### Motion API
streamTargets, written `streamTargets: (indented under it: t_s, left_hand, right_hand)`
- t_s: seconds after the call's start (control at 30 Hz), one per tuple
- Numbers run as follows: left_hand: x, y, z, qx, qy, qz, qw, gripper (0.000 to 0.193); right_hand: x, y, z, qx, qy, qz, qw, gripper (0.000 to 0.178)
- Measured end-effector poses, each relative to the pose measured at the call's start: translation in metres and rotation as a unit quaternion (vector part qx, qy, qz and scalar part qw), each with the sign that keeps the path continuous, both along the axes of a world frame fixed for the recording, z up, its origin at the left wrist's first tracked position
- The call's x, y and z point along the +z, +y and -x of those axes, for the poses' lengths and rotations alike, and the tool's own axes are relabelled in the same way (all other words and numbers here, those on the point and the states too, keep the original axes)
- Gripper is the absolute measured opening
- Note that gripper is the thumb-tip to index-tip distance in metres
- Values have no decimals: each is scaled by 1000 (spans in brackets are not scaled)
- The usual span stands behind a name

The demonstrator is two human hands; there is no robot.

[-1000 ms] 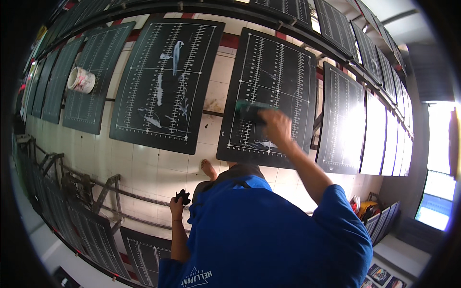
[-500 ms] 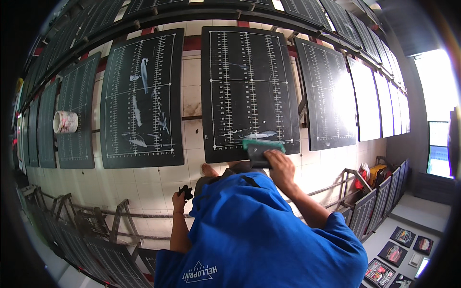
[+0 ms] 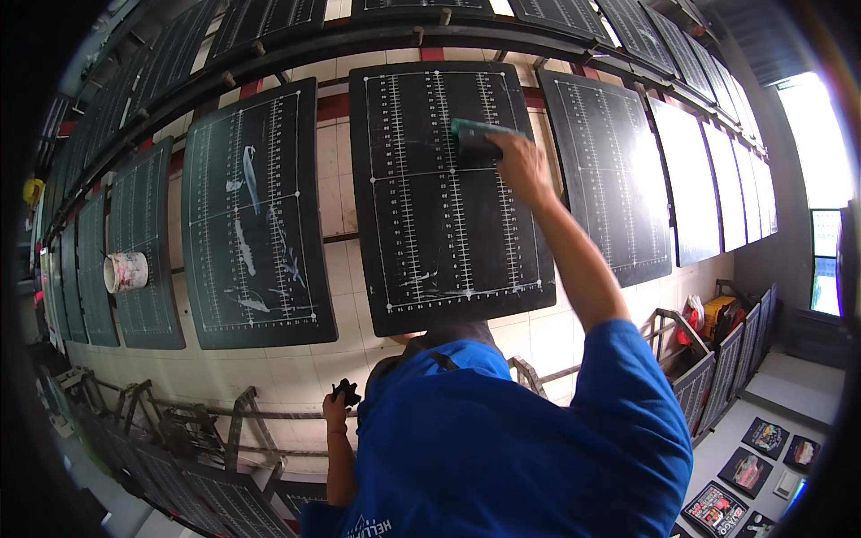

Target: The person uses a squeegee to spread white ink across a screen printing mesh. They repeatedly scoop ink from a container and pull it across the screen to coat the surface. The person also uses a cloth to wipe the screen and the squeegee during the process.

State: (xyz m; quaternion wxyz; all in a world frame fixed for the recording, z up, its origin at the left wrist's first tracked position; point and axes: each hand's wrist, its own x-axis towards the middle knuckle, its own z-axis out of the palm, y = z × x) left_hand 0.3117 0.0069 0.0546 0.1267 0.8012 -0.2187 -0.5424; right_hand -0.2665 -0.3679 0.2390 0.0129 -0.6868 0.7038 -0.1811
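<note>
My right hand (image 3: 523, 169) grips a dark squeegee (image 3: 477, 148) with a green blade edge, fingers wrapped over its right end. The squeegee is over the far half of a black printing board (image 3: 421, 233) marked with white scales and a border line. Thin white residue (image 3: 420, 277) shows near the board's front edge. Down at my left side, my left hand (image 3: 334, 411) is closed on a crumpled black cloth-like thing (image 3: 346, 393), whose exact kind I cannot make out.
A similar board (image 3: 260, 269) with white smears lies to the left. Further left, a stained white bucket (image 3: 126, 272) stands on another board (image 3: 148, 314). More boards run to the right, some glaring with light. Metal racks (image 3: 242, 421) stand behind me.
My right hand has carried the squeegee from the board's near edge to its far half. The white smear near the front edge looks thinner. My left hand still holds the black thing.
</note>
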Motion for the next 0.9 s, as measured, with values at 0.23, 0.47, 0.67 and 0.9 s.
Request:
streamTargets:
  t_s: [0.23,0.47,0.67,0.9]
  left_hand:
    - [-13,16,9,58,46,20,997,25]
    - [-2,28,18,58,18,0,998,28]
    - [31,20,17,56,-31,-13,998,27]
    - [9,7,-33,49,-34,-4,998,26]
  right_hand:
    - [59,-110,52,25,87,-169,981,34]
    - [43,-180,77,54,97,-75,991,35]
    - [15,-171,59,27,89,-67,993,37]
    - [17,-88,18,26,25,-72,997,41]
